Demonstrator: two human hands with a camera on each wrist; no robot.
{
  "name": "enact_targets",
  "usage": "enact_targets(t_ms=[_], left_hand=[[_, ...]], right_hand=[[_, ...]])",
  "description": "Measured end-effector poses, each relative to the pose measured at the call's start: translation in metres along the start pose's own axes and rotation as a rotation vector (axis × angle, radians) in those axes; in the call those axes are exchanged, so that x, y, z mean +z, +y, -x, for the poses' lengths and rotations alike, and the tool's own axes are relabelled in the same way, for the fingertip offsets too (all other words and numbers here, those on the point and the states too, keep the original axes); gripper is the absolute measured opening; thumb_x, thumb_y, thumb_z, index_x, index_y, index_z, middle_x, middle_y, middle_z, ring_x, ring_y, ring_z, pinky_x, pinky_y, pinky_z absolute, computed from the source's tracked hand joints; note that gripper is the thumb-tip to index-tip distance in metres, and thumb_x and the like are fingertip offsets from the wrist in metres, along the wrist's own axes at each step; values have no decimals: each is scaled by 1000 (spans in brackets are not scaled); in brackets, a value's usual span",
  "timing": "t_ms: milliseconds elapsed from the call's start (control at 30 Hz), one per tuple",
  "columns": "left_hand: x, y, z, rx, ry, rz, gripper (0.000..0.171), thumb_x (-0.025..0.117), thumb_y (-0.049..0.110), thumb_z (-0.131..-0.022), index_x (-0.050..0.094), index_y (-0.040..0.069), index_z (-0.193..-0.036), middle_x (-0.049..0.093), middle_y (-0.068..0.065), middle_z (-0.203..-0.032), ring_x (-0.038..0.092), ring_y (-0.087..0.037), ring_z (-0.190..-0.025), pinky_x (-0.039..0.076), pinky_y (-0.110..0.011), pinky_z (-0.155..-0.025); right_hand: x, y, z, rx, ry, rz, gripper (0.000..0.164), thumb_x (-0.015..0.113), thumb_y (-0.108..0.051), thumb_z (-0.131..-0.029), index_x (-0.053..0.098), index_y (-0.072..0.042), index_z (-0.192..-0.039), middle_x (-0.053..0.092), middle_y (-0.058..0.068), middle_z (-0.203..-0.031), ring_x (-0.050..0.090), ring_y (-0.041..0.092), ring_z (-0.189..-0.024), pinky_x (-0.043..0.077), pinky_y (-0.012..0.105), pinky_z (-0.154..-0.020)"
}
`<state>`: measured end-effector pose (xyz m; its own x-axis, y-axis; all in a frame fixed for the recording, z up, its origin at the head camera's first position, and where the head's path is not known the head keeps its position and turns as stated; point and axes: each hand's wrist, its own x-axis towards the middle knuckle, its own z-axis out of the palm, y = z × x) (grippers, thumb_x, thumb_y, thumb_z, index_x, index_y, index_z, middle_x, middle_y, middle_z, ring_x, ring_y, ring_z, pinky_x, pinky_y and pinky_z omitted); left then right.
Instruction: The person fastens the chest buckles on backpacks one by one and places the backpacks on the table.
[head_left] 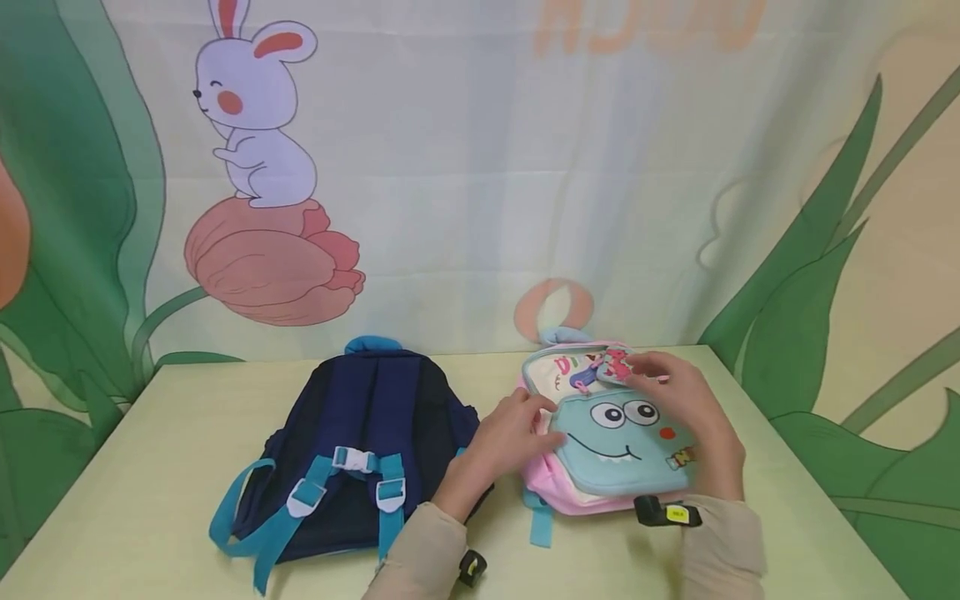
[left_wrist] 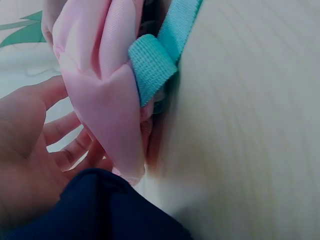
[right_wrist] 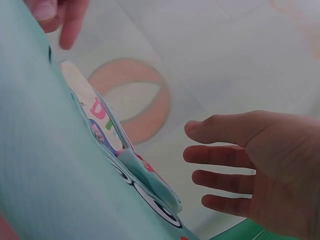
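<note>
from my head view, i have a pink-and-light-blue backpack right of centre in the lower half of the frame, its smiling face toward me. the left hand is at the bag's left edge, fingers apart and only loosely bent, not gripping. the right hand is at the bag's upper right, beside a small patch with a red figure; my right wrist view shows its fingers straight and spread, holding nothing. left of centre, a navy backpack lies with its back panel up, turquoise straps and white buckles showing. both bags rest on a pale yellow counter. behind, a printed curtain carries a white rabbit at the upper left.
</note>
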<state>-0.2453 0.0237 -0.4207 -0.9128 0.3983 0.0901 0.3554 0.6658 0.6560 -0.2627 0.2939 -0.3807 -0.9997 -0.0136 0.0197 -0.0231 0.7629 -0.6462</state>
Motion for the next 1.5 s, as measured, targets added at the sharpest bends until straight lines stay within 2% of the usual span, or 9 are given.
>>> enact_targets(t_ms=[133, 367, 767, 867, 1033, 1133, 1267, 1367, 1500], left_hand=[[3, -1, -1, -3, -39, 5, 56, 70, 52, -86, 62, 19, -130, 52, 0, -103, 49, -14, -94, 43, -26, -69], [5, 3, -2, -29, -60, -52, 66, 70, 61, -81, 60, 23, -134, 54, -2, -112, 51, -14, -99, 46, -30, -76], [8, 0, -3, -35, -49, -110, 51, 73, 56, -81, 68, 31, -125, 54, -2, -111, 49, -14, -97, 43, -25, -69], [9, -1, -2, -49, -50, -87, 49, 75, 54, -80, 70, 32, -123, 54, -2, -109, 48, -14, -96, 42, -25, -69], [13, -2, -1, -90, -54, -38, 47, 76, 53, -80, 71, 32, -122, 52, -1, -107, 48, -13, -95, 42, -26, -68], [16, -1, 0, -91, -60, -32, 47, 76, 52, -81, 71, 31, -123, 52, -2, -106, 49, -14, -94, 42, -26, -68], [17, 0, -1, -77, -63, -49, 47, 76, 50, -82, 71, 28, -123, 53, -4, -107, 49, -15, -94, 43, -25, -69], [16, 1, -2, -54, -64, -74, 47, 76, 47, -83, 71, 25, -123, 55, -6, -108, 48, -15, -94, 43, -23, -70], [14, 2, -4, -33, -76, -106, 46, 76, 43, -84, 70, 20, -124, 59, -7, -109, 47, -16, -96, 43, -23, -72]], right_hand=[[-9, 9, 5, 46, 5, -3, 55, 58, -48, -97, 51, -20, -144, 52, 12, -142, 45, 35, -126, 49, 48, -91], [-15, 27, 5, 58, -2, -6, 55, 57, -44, -98, 50, -15, -144, 48, 17, -145, 41, 41, -132, 40, 60, -99], [-7, 43, 0, 80, -3, -38, 55, 59, -39, -98, 48, -11, -145, 43, 22, -148, 42, 42, -129, 42, 52, -95], [-4, 49, -2, 85, 5, -39, 56, 60, -36, -98, 47, -10, -145, 41, 23, -148, 41, 42, -128, 42, 51, -94], [4, 60, -7, 145, 19, -55, 66, 64, -36, -95, 39, -11, -151, 31, 26, -152, 33, 48, -133, 42, 57, -99], [8, 68, -8, 204, 23, -72, 74, 64, -42, -94, 33, -12, -154, 25, 28, -153, 42, 46, -126, 51, 47, -90], [13, 80, -9, 257, -13, -126, 84, 63, -50, -93, 25, -13, -157, 31, 29, -149, 60, 29, -97, 54, 29, -71], [13, 85, -12, 270, -49, -177, 87, 64, -52, -92, 22, -13, -158, 38, 27, -145, 65, 21, -83, 56, 28, -67], [12, 86, -18, 275, -102, -208, 88, 65, -53, -91, 22, -16, -158, 42, 25, -141, 67, 20, -78, 57, 31, -67]])
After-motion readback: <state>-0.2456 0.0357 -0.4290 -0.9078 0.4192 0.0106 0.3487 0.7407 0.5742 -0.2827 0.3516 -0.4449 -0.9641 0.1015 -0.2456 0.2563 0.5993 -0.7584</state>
